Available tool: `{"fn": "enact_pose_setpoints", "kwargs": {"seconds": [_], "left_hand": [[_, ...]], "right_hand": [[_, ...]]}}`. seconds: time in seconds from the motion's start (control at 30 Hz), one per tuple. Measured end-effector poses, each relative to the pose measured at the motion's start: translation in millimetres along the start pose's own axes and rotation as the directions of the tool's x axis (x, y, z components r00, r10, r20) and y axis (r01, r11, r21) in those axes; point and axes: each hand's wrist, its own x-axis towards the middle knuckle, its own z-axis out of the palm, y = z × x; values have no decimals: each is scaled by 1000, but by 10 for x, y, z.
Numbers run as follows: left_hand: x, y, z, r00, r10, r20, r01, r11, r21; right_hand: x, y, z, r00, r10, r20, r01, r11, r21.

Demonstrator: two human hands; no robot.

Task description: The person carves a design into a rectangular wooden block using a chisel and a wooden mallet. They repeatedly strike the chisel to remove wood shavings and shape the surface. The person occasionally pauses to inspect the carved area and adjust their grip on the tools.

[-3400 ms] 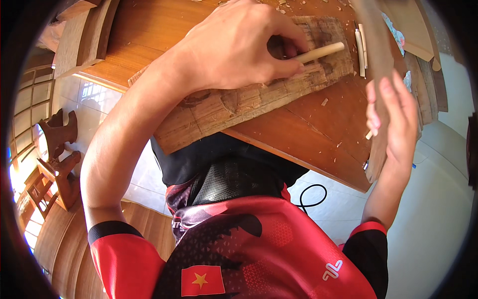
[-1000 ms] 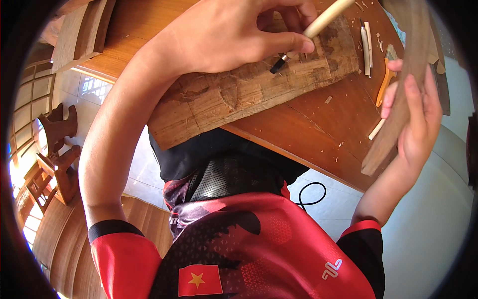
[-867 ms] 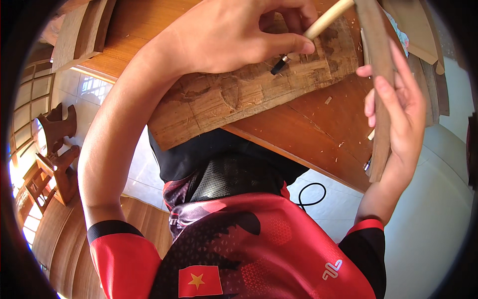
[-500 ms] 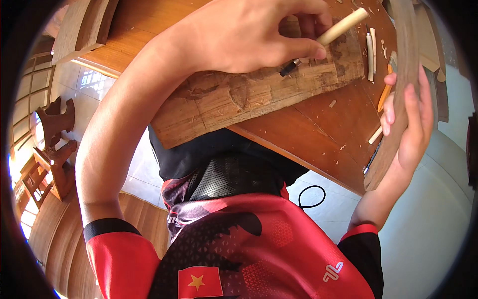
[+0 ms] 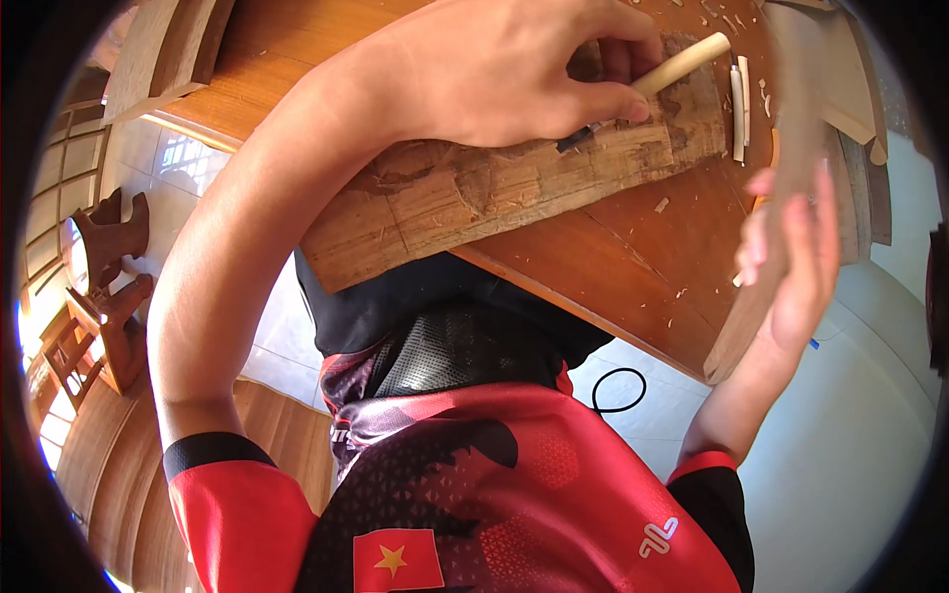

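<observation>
My left hand (image 5: pixel 514 74) is closed around a carving chisel (image 5: pixel 687 64) with a pale round wooden handle. Its dark metal end pokes out below my fingers, over a rough, scarred wooden board (image 5: pixel 445 212). In my right hand (image 5: pixel 796 252) is a long, slightly curved wooden piece (image 5: pixel 756 306), brown and narrow, its upper part smeared by motion. The fingers lie along one side of it and the palm is on the other. The piece's lower end reaches the corner of the table (image 5: pixel 633 267).
Two slim pale-handled tools (image 5: pixel 740 109) lie right of the board, among scattered wood shavings (image 5: pixel 660 206). Brown boards (image 5: pixel 835 74) stand at the far right, and a curved wooden part (image 5: pixel 168 64) at the far left. Wooden furniture (image 5: pixel 109 296) is on the tiled floor.
My right hand has swung left with the wooden piece, whose lower end shifted slightly left. A small blue thing now shows beside my right wrist. The chisel has moved slightly.
</observation>
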Motion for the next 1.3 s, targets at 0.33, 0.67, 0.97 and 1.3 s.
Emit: {"fn": "enact_pose_setpoints", "kwargs": {"seconds": [0.33,0.67,0.97,1.3], "left_hand": [[-32,7,42,1000,-22,-12,22,1000,5],[22,27,-68,1000,0,27,2,998,-68],[-9,-150,87,999,-30,23,30,999,-20],[-28,-50,15,999,10,33,-9,1000,-13]], "right_hand": [[-136,210,74,992,88,87,-83,995,-56],[-123,145,40,994,27,-104,-23,999,31],[-72,159,36,999,16,-43,-15,1000,27],[52,126,145,991,45,123,-25,986,-162]]}}
